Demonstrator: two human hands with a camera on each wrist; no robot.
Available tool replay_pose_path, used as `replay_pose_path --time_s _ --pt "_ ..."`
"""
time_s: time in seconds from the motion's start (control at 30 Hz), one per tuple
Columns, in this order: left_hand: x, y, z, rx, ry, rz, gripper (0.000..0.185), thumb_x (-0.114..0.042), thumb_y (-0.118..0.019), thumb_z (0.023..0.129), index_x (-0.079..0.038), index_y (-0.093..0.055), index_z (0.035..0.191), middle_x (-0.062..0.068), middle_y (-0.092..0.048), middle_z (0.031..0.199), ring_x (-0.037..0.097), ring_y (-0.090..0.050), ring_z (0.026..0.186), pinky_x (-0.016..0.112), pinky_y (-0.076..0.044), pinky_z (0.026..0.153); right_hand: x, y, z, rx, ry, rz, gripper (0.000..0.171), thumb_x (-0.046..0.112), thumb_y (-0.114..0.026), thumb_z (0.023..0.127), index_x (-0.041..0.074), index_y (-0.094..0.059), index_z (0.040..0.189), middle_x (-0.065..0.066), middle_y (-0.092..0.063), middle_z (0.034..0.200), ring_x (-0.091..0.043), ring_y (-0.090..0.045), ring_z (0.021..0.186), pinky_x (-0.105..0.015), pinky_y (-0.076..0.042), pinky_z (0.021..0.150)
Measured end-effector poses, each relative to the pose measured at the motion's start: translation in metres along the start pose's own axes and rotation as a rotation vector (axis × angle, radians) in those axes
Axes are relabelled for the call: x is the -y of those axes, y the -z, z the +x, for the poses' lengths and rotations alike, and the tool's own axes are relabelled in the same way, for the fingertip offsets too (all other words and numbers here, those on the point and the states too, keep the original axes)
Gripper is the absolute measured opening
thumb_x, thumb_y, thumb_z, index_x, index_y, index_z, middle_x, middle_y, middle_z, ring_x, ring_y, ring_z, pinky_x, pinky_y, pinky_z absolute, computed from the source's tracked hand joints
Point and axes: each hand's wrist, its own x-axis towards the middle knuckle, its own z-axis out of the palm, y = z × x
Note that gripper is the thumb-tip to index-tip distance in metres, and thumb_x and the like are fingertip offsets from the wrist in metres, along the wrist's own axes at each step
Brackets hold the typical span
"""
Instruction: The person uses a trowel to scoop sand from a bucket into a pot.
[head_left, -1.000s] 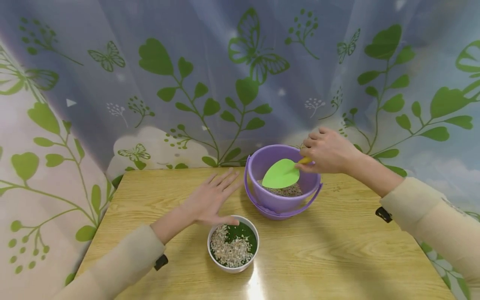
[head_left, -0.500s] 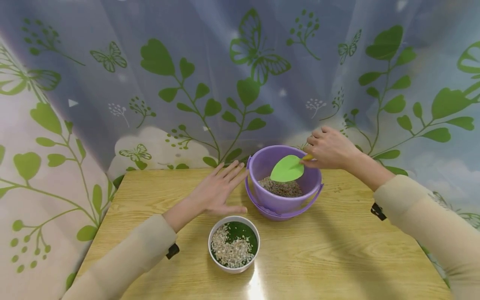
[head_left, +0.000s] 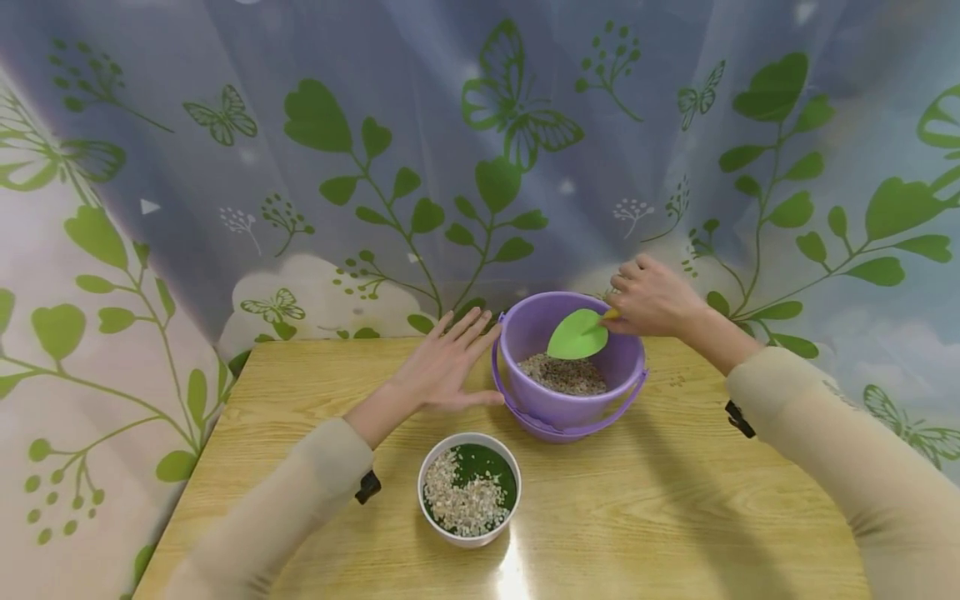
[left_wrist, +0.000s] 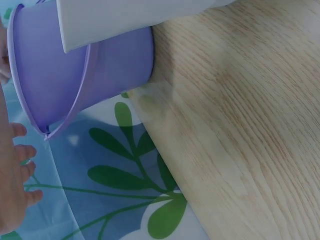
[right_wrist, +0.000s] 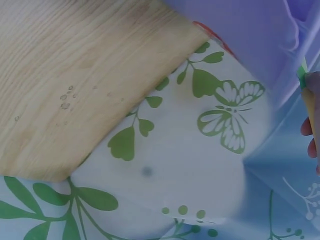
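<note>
Behind everything, a blue-grey curtain with green butterflies and leafy sprays, paler at both sides, and below it a wood-grain table. Gripping with the right hand, fingers curled tight, the yellow handle of a small light-green trowel, mostly hidden in the grasp. Held over the mouth of a purple bucket, blade toward the left and tilted down, above or against the coarse speckled grains inside; contact impossible to tell. Seen also at the right edge of the right wrist view, with fingers round the yellow handle beside the bucket. With the left hand, holding nothing: back of the hand upward, fingers straight and fanned wide, thumb stretched out to the side, just beside the bucket's left rim; touching or apart, cannot tell.

Farther out, the bucket upright near the back edge of the table, partly filled, with a purple bail slung down across the front. Nearer the head camera, apart from the bucket and in front of the left hand, a round white bowl; inside, a dark green surface partly covered by pale chips, thickest at left and front. Beige sleeves on both forearms, small black devices by the cuffs, and a bright streak of reflected light on the wood before the bowl
</note>
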Motion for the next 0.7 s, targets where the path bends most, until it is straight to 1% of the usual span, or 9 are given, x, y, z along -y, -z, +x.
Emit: replay_pose_path --time_s 0.13,0.27,0.37,0.5,0.7 --pt "0.002 -0.002 0.004 0.009 0.019 -0.011 0.137 -0.101 0.014 0.072 -0.012 -0.02 0.17 0.015 -0.016 0.176 0.035 -0.016 0.166 0.059 -0.013 0.135 0.0 -0.01 0.001 0.01 0.01 0.004 0.048 0.06 -0.071 0.092 0.013 -0.073 0.082 -0.005 -0.069 0.079 -0.023 -0.057 0.076 -0.038 -0.049 0.072" --pt "0.002 -0.004 0.008 0.021 0.031 -0.013 0.137 -0.102 0.015 0.07 -0.013 -0.018 0.17 0.015 -0.015 0.177 0.035 -0.016 0.166 0.059 -0.013 0.135 0.001 -0.017 0.003 0.013 0.02 -0.002 0.048 0.059 -0.071 0.091 0.013 -0.071 0.08 -0.005 -0.068 0.077 -0.024 -0.057 0.075 -0.038 -0.047 0.071" --pt "0.003 -0.006 0.012 0.038 0.035 -0.022 0.139 -0.102 0.016 0.069 -0.014 -0.015 0.171 0.015 -0.013 0.177 0.035 -0.016 0.167 0.059 -0.014 0.135 0.002 -0.022 0.004 0.036 0.019 0.009 0.047 0.058 -0.072 0.091 0.012 -0.072 0.083 -0.006 -0.069 0.079 -0.025 -0.059 0.076 -0.039 -0.047 0.071" --pt "0.002 -0.008 0.017 0.04 0.032 -0.025 0.141 -0.103 0.017 0.067 -0.013 -0.015 0.171 0.016 -0.014 0.177 0.035 -0.015 0.167 0.06 -0.015 0.135 0.003 -0.026 0.006 0.072 0.024 0.028 0.047 0.057 -0.073 0.091 0.011 -0.07 0.086 -0.007 -0.07 0.081 -0.026 -0.061 0.079 -0.041 -0.049 0.073" --pt "0.002 -0.007 0.024 0.042 0.04 -0.014 0.141 -0.103 0.016 0.067 -0.013 -0.014 0.171 0.016 -0.013 0.177 0.035 -0.013 0.167 0.058 -0.012 0.136 0.005 -0.026 0.011 0.059 0.055 0.02 0.048 0.058 -0.075 0.089 0.011 -0.066 0.083 -0.007 -0.07 0.08 -0.026 -0.06 0.079 -0.041 -0.049 0.074"
